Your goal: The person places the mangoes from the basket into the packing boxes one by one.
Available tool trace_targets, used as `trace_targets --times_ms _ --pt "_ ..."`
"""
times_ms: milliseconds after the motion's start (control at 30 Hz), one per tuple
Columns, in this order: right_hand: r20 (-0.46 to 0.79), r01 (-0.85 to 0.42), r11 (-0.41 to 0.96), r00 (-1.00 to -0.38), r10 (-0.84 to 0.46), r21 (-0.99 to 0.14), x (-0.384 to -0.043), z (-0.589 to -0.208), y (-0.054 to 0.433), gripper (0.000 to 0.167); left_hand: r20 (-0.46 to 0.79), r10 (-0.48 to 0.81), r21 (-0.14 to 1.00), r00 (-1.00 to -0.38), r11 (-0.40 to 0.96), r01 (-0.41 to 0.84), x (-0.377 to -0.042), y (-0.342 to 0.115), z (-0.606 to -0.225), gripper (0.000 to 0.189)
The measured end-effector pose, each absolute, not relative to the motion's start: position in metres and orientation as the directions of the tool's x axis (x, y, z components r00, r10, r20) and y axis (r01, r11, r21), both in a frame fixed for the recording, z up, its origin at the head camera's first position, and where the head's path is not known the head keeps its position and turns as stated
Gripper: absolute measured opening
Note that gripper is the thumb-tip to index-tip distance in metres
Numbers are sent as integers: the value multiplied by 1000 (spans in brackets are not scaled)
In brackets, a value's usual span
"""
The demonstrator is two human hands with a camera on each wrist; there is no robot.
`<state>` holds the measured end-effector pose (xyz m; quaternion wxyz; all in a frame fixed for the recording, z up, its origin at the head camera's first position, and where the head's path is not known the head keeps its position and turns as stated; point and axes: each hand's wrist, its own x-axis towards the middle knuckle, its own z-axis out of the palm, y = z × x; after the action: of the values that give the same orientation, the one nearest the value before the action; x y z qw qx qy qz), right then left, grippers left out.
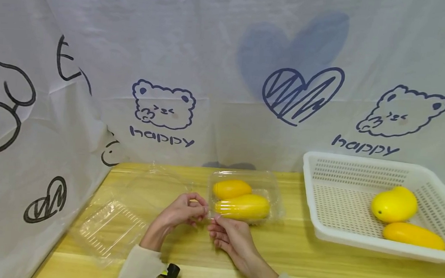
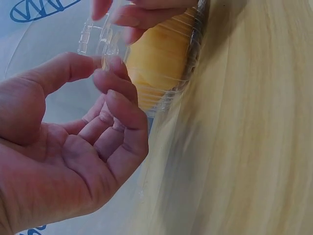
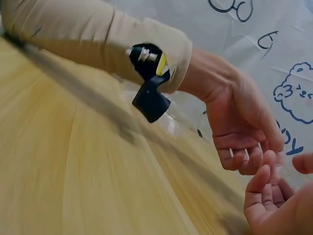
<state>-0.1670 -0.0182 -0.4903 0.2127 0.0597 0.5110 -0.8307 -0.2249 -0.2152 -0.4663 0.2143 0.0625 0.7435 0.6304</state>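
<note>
A clear plastic box (image 1: 276,198) stands near the table's back edge, its lid seemingly down over two long yellow fruits (image 1: 242,206). At its front left corner my left hand (image 1: 181,210) pinches the clear plastic edge between thumb and index finger, the other fingers curled. In the left wrist view that pinched plastic edge (image 2: 105,44) shows beside my left hand (image 2: 73,132). Just to the right, my right hand (image 1: 238,242) grips the same corner, thumb on top and fingers below. The right wrist view shows both hands close together, with the plastic barely visible.
Another clear plastic box (image 1: 111,230) lies open on the left of the wooden table (image 1: 198,266). At right stands a white perforated basket (image 1: 339,237) holding a rounded yellow fruit (image 1: 394,205) and a longer one (image 1: 415,236). A printed white cloth (image 1: 228,49) hangs behind.
</note>
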Motion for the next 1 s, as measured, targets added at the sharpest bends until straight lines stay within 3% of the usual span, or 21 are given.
trace_targets --times_ms 300,567,1000 --pt "-355 421 -490 -907 -226 -763 -171 -493 -28 22 -211 326 964 -922 226 -140 -228 -213 -470 18" --pt "-367 397 -490 -916 -159 -776 -175 -492 -38 28 -204 268 974 -942 150 -168 -231 -211 -473 19" --pt "-376 381 -504 -919 -118 -775 -182 -493 -46 25 -214 195 976 -957 91 -200 -232 -211 -475 24"
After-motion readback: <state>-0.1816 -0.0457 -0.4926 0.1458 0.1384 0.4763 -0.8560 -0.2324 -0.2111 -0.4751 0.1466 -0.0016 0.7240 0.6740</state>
